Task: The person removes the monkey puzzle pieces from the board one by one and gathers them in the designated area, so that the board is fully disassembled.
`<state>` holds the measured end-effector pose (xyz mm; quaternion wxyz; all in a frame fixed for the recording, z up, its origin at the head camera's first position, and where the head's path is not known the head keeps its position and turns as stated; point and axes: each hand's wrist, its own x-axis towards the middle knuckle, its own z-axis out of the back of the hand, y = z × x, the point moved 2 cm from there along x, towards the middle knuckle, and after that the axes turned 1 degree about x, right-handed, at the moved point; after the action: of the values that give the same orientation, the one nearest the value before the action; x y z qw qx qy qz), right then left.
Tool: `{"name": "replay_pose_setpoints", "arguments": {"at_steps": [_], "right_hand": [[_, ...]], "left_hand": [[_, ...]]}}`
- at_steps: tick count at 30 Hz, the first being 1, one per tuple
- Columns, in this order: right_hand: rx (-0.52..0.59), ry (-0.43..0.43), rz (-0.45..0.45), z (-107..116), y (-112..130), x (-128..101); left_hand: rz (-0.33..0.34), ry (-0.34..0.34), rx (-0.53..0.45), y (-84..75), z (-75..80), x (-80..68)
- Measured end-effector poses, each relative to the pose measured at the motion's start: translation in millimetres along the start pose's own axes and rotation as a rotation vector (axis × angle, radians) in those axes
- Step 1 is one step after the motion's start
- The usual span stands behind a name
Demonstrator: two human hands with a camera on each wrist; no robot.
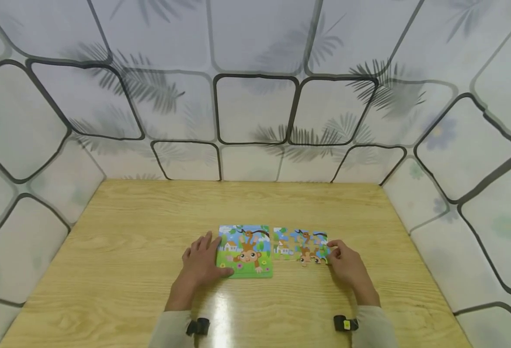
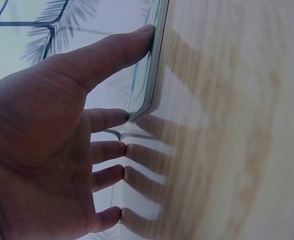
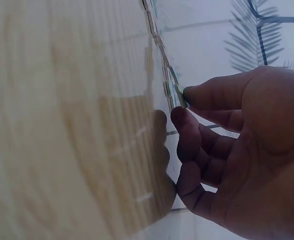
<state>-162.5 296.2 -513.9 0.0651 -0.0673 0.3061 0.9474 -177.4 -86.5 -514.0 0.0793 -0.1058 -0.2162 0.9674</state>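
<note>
A green-framed monkey picture board (image 1: 244, 251) lies flat on the wooden table (image 1: 151, 217). My left hand (image 1: 212, 255) rests flat beside it, thumb on its front left corner and straight fingers along its left edge; the left wrist view shows the thumb (image 2: 137, 40) pressing the board's rim (image 2: 152, 75). To the right lies a jigsaw (image 1: 299, 246) of the same monkey picture, with gaps along its lower edge. My right hand (image 1: 333, 251) is at its right side, thumb and forefinger pinching an edge puzzle piece (image 3: 179, 97).
Walls papered with rounded tiles and palm leaves (image 1: 255, 106) enclose the table at the back and both sides. Bare wood stretches behind and to either side of the two pictures. A black wrist strap (image 1: 344, 323) sits on each sleeve.
</note>
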Motion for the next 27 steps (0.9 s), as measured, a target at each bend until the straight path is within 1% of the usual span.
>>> {"name": "replay_pose_setpoints", "arguments": {"at_steps": [6, 10, 13, 15, 22, 27], "right_hand": [[-0.033, -0.021, 0.032, 1, 3, 0], [0.022, -0.002, 0.067, -1, 13, 1], [0.044, -0.015, 0.113, -7, 25, 4], [0.037, -0.03, 0.152, -12, 32, 7], [0.087, 0.008, 0.25, -35, 67, 11], [0.07, 0.03, 0.334, -52, 90, 12]], "left_hand": [[-0.003, 0.001, -0.014, 1.0, -0.1, -1.2], [-0.005, 0.001, -0.015, 0.9, 0.3, -1.4], [-0.01, 0.004, -0.013, 1.1, 1.2, -1.4], [-0.016, 0.005, -0.01, 2.0, 1.4, -1.4], [-0.038, 0.019, -0.004, 4.9, 3.0, -1.1], [-0.044, 0.044, -0.015, 5.5, 3.1, -0.8]]}}
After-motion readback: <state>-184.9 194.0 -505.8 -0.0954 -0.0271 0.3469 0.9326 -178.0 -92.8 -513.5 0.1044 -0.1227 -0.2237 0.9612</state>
